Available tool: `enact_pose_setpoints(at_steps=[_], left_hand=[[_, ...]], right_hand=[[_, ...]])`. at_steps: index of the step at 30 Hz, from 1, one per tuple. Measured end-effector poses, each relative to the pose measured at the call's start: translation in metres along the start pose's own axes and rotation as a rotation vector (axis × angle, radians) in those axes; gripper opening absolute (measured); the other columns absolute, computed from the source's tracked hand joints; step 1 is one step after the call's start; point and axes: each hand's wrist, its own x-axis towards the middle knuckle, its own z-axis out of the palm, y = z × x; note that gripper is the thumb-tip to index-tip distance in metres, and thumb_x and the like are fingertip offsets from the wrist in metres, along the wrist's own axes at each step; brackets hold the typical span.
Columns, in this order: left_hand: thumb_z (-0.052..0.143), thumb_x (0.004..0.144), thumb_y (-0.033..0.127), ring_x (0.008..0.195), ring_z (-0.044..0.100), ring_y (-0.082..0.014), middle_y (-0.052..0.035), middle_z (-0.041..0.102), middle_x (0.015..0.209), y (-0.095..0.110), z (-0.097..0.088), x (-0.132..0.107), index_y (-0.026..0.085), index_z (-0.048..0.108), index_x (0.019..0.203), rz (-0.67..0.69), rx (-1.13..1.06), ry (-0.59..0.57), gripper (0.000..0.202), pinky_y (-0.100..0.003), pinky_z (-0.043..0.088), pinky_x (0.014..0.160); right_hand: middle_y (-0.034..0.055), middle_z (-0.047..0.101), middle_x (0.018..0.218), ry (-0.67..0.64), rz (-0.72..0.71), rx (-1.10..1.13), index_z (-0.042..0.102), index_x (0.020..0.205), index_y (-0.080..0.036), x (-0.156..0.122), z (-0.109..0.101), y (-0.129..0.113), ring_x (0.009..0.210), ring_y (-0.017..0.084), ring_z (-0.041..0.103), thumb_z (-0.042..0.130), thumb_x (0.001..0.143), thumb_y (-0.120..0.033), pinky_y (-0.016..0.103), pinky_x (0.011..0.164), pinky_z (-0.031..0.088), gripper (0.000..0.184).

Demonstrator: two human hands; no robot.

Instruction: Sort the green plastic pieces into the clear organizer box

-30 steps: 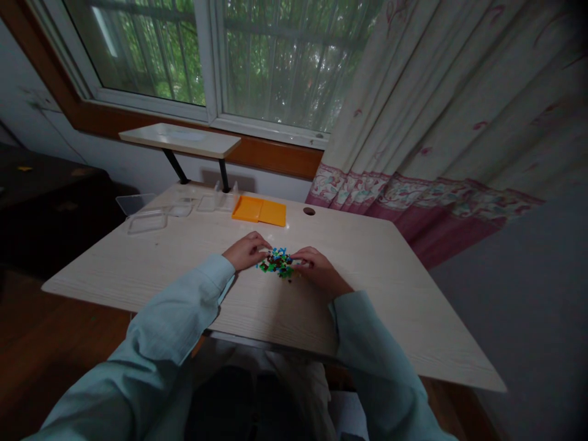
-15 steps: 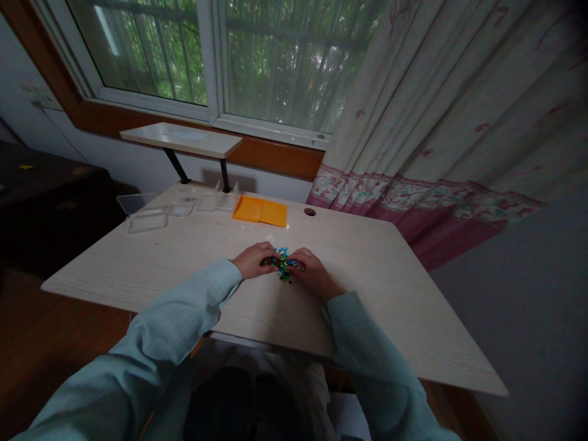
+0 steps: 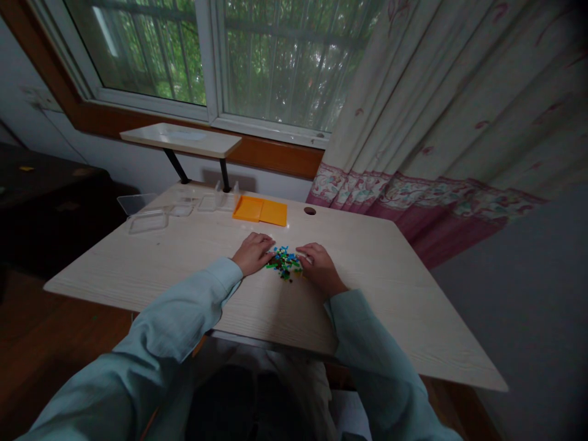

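Small loose heap of multicoloured plastic bits (image 3: 285, 264) (blue, green, dark red, some yellow; single pcs too small to make out) lies approx. mid-way across the pale wood-grain worktop (image 3: 184, 257). Just L of it the left hand (image 3: 252, 253) sits palm-down, fingers (image 3: 269, 250) half-curled, tips at the heap's L edge. On the R side the right hand (image 3: 320, 266) mirrors it, fingers (image 3: 305, 251) bent, tips at the heap's upper-R edge. Heap lies btw. the two hands; hands apart from each other. Cannot tell whether either hand has a bit pinched: pcs too small, light dim. Both arms in light blue-green sleeves (image 3: 184, 318), cuffs over the worktop. Further back on the worktop: two flat orange plastic squares (image 3: 260, 211) side by side, touching, w/ a round cable hole (image 3: 309, 211) just R of them. Back-L corner: several clear plastic shallow trays (image 3: 147, 221), one overhanging the L edge. Behind the worktop, a narrow white shelf (image 3: 181, 138) on black brackets against the wall, under a wide window (image 3: 257, 55) w/ bars & green foliage outside. R of window hangs a cream curtain (image 3: 413, 122) w/ pink patterned hem. Dark cabinet (image 3: 46, 202) to the L; brown wood floor (image 3: 55, 331) below.
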Motion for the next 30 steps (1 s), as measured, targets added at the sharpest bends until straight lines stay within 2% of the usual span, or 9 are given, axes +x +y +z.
enact_pose_setpoints(at_steps=[6,11,16,21,25,30], left_hand=[[0.054,0.085,0.050,0.106,0.048,-0.0244,-0.0095,0.059,0.111,0.006,0.002,-0.001,0.023,0.059,0.120,0.083,-0.043,-0.100,0.045,-0.042,0.037,0.095],[0.057,0.083,0.046,0.103,0.049,-0.0238,-0.0089,0.059,0.108,0.008,0.001,0.000,0.023,0.060,0.119,0.116,-0.064,-0.114,0.042,-0.040,0.038,0.095],[0.052,0.088,0.040,0.102,0.050,-0.0224,-0.0092,0.058,0.108,0.007,0.001,0.000,0.021,0.060,0.119,0.100,-0.079,-0.088,0.037,-0.038,0.039,0.094],[0.049,0.089,0.037,0.110,0.046,-0.0247,-0.0104,0.055,0.121,0.006,0.006,0.002,0.020,0.053,0.127,0.053,-0.014,-0.037,0.042,-0.042,0.036,0.099],[0.044,0.091,0.037,0.110,0.046,-0.0235,-0.0085,0.057,0.121,0.005,0.008,0.002,0.022,0.056,0.124,0.066,0.015,-0.084,0.038,-0.043,0.035,0.099],[0.040,0.094,0.034,0.107,0.049,-0.0207,-0.0068,0.061,0.116,0.008,0.003,0.003,0.023,0.061,0.118,0.111,-0.057,-0.097,0.034,-0.040,0.036,0.098]], right_hand=[[0.0090,0.061,0.102,-0.077,-0.070,-0.065,0.067,0.106,-0.022,-0.001,0.011,-0.005,0.097,0.022,0.052,0.057,0.086,-0.032,0.040,0.090,0.041,0.024],[0.0071,0.061,0.095,-0.076,-0.103,0.036,0.068,0.100,-0.023,-0.002,0.014,-0.008,0.092,0.020,0.054,0.056,0.086,-0.026,0.038,0.086,0.043,0.018],[0.0080,0.060,0.097,-0.042,-0.037,0.122,0.065,0.108,-0.020,-0.001,0.015,-0.006,0.094,0.020,0.055,0.053,0.088,-0.028,0.036,0.087,0.045,0.024],[0.0110,0.056,0.111,-0.037,-0.030,-0.035,0.058,0.122,-0.020,0.002,0.023,-0.008,0.106,0.023,0.050,0.045,0.090,-0.023,0.041,0.096,0.040,0.034],[0.0109,0.055,0.114,-0.073,-0.044,-0.100,0.060,0.118,-0.021,0.004,0.026,-0.010,0.107,0.023,0.049,0.042,0.090,-0.020,0.041,0.096,0.039,0.034],[0.0088,0.057,0.109,-0.093,-0.026,0.016,0.066,0.109,-0.021,0.006,0.020,-0.010,0.105,0.021,0.051,0.043,0.090,-0.020,0.039,0.096,0.040,0.030]])
